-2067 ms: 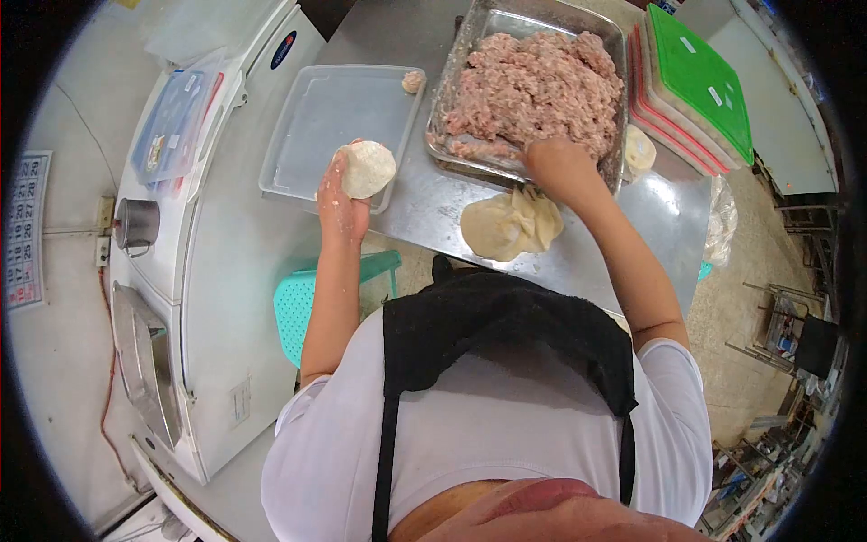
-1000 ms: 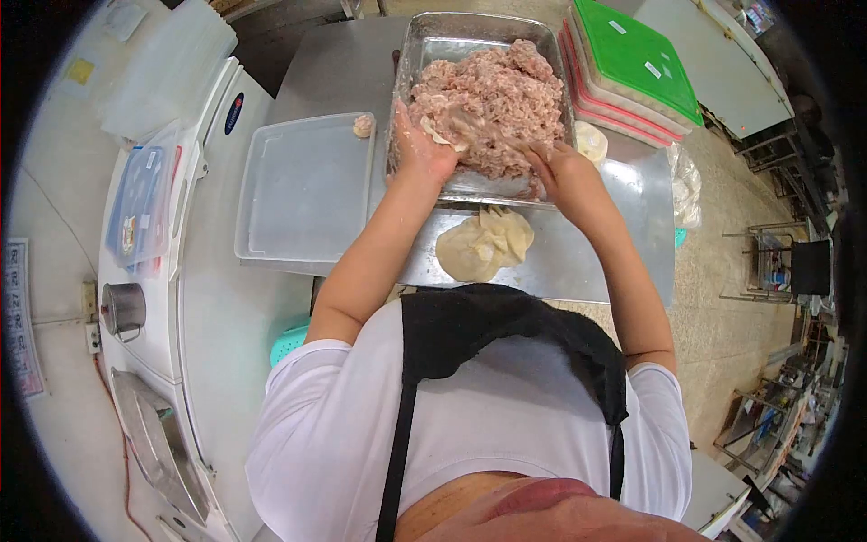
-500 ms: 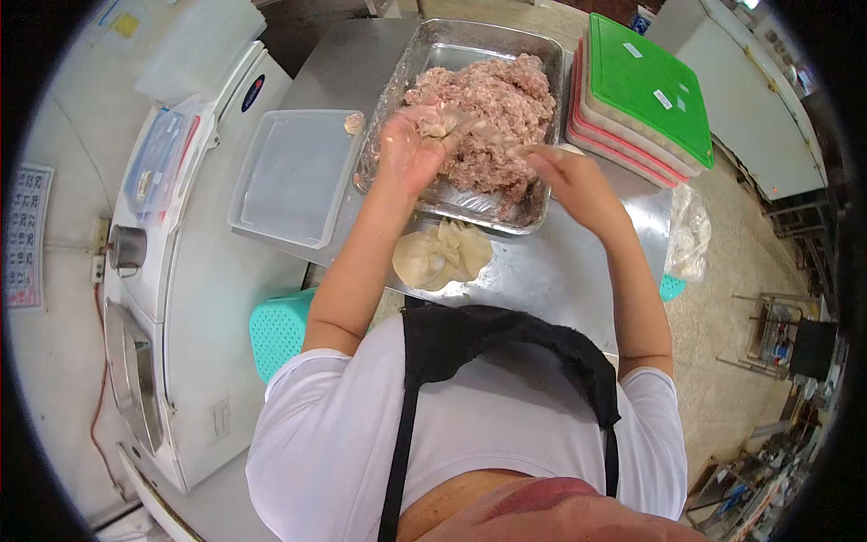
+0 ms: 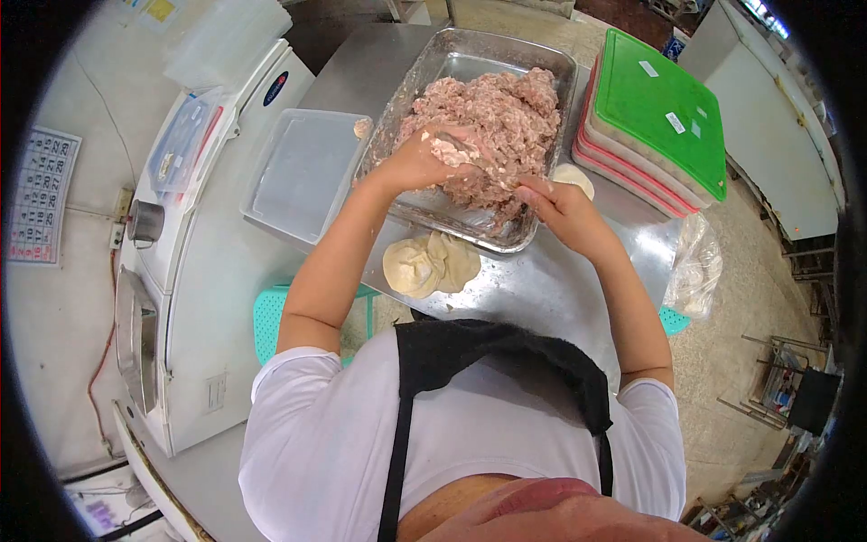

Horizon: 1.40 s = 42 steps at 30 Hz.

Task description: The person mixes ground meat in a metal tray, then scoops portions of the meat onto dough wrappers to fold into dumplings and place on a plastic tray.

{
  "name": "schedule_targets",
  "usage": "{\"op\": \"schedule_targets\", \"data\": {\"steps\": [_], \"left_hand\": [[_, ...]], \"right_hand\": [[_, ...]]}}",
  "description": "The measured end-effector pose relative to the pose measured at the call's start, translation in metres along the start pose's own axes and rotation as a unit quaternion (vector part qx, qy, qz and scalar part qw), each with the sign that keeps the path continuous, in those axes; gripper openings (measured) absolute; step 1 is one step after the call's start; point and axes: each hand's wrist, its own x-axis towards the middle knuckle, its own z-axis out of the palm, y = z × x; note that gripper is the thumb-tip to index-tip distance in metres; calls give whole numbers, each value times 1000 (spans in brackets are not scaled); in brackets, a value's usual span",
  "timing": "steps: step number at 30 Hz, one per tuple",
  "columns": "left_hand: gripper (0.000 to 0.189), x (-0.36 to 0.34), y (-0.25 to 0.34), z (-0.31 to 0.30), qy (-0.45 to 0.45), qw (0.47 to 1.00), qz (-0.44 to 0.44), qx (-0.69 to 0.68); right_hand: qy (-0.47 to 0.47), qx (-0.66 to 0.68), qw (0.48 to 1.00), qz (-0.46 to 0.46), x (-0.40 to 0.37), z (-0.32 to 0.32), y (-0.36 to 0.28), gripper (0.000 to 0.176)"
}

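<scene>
Our left hand (image 4: pixel 414 164) cups a pale, floury wrapper (image 4: pixel 454 154) dabbed with pink mince, its grip half curled around it, above the metal tray (image 4: pixel 452 56) of minced meat (image 4: pixel 506 108). Our right hand (image 4: pixel 564 210) reaches toward it with fingers drawn together; we cannot tell what its grip holds.

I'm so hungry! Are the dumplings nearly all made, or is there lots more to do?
Just started. Done: one small folded dumpling sits in the clear plastic box. In hand: the left hand cups a round dough wrapper being filled, the right hand beside it. Left: a heap of pink minced meat in the metal tray and a pile of pale wrappers.
</scene>
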Motion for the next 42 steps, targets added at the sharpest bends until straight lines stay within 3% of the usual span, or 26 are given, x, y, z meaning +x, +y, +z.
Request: {"op": "schedule_targets", "data": {"steps": [1,3,4,5,6,8,10,11,12,14,16,18,20,21,23,24,25,27,29,30,32,34,36,38,42], "left_hand": [[38,-2,20,-4,-31,999,3,34],[36,-3,20,-4,-60,996,3,70],[43,-4,4,0,-32,995,-90,33],[50,-6,-13,2,0,983,-183,-5],[50,-6,-7,2,5,983,-184,-3],[55,-7,5,3,87,976,-170,-102],[60,-8,10,-2,64,973,-213,-59],[66,-10,11,-3,40,967,-252,-18],[66,-13,8,-4,45,967,-252,-19],[63,-20,1,-4,110,974,-170,-103],[70,-23,39,-8,79,984,-147,-57],[78,-19,50,-9,54,992,-116,-8],[65,-13,46,-5,103,983,73,131],[65,-11,41,-5,103,983,73,131],[65,-11,25,-1,12,992,64,109],[65,-11,13,2,13,992,64,108],[64,-12,1,4,18,993,41,109],[62,-14,-16,6,28,993,16,112],[66,-16,-26,10,72,971,-193,-123],[66,-16,-19,8,70,971,-193,-124],[76,-15,9,3,-34,923,-170,-343],[77,-20,26,3,-42,922,-162,-348],[78,-21,26,-1,-47,922,-153,-351],[81,-28,11,2,0,924,-186,-334],[82,-25,6,10,75,939,-209,-261]], "right_hand": [[-2,1,1000,-2,7,2,18,33],[71,-45,976,-200,24,6,60,28],[69,-44,976,-203,22,0,46,28],[106,-154,970,-153,19,-9,31,27],[142,-263,949,-103,17,-12,17,26],[193,-263,937,-123,23,9,32,25],[154,-267,942,-134,34,23,59,23],[63,-374,924,-38,38,11,68,23],[61,-376,923,-42,34,1,67,23],[67,-302,950,-34,23,-13,58,26],[63,-268,961,10,12,-23,43,29],[84,8,996,-13,8,-28,36,32],[65,20,996,-52,7,-20,30,33],[51,34,994,-89,8,-15,26,33],[34,16,997,-69,10,4,31,32],[16,-3,999,-51,10,9,33,31],[77,-51,985,-145,11,5,28,29],[123,-124,978,-112,7,-5,8,28],[170,-194,963,-74,8,-1,6,28],[190,-197,956,-107,14,5,14,26],[211,-202,946,-137,24,11,34,25],[65,-325,943,21,31,2,57,26],[85,-324,942,-5,23,-4,59,28],[191,-215,955,-69,15,-6,48,27],[251,-160,944,-145,24,9,27,30]]}}
